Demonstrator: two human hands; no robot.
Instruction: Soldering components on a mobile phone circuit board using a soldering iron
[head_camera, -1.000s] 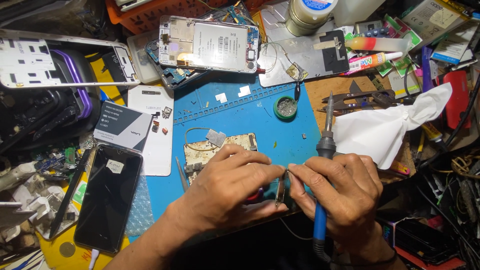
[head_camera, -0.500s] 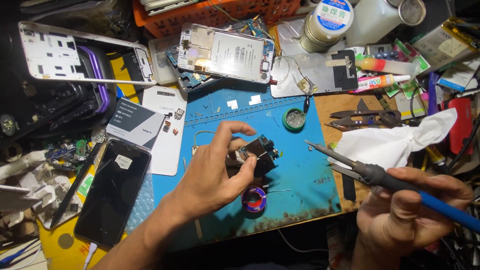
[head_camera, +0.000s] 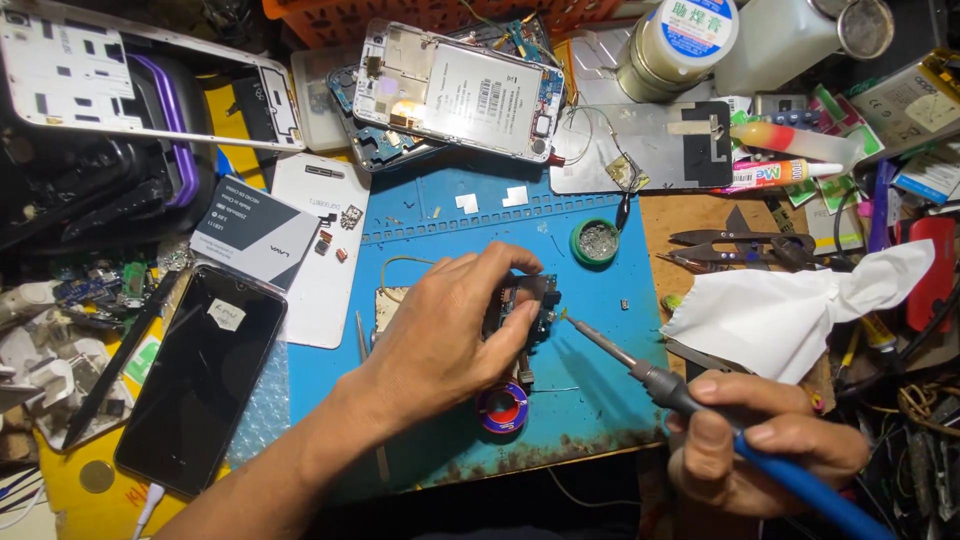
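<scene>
Worktop: crowded bench, with a blue repair mat (head_camera: 450, 215) in the middle where the work sits.
Step in hand: soldering, it seems; the iron's tip is at the right edge of a small circuit board (head_camera: 528, 312) on the mat.
Left hand (head_camera: 440, 335): fingers closed over the board, propping it on the mat.
Right hand (head_camera: 765, 450): wrapped round the blue-handled soldering iron (head_camera: 650, 375).
Next move calls for: a steady tip on the joint and the board kept from rocking.
Around: dark phone (head_camera: 200, 375) at left, opened phone (head_camera: 460, 95) above, white tissue (head_camera: 790, 310) at right.
In the way: solder spool (head_camera: 503, 408) just below the board; green tin (head_camera: 596, 241) near the tip's path.
</scene>
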